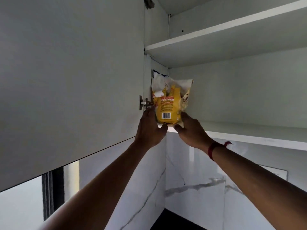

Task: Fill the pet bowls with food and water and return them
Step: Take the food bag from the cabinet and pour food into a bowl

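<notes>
A: Where is the pet food bag [167, 105] seen?

B: It is stood upright at the left end of the lower shelf [249, 135], inside the open wall cabinet, close against the cabinet's left side wall. Its yellow back panel with a barcode is turned outward, and its torn, crumpled top is left open, white lining showing.

A: How is it being held?

B: It is gripped from both sides. The left hand [149, 130] is pressed against the bag's lower left edge, fingers curled around it and mostly hidden behind the pack, thumb pointed inward under the bottom corner. The right hand [189, 130] is laid against the lower right edge in the same way, half closed, with the thumb tucked under the base at the shelf's front lip. Neither hand is spread flat; both are cupped around the pack.

A: Is the bag lifted off the shelf?

B: That cannot be told; its base is covered by the thumbs.

A: What is found around it?

B: A metal hinge [143, 103] is fixed just left of the bag, touching distance from the left hand's fingers, and the open cabinet door [66, 80] is swung out to the left. An upper shelf [224, 32] is seen above. A red thread [211, 151] is worn on the right wrist. White marbled wall tiles [191, 180] are seen below the cabinet.
</notes>
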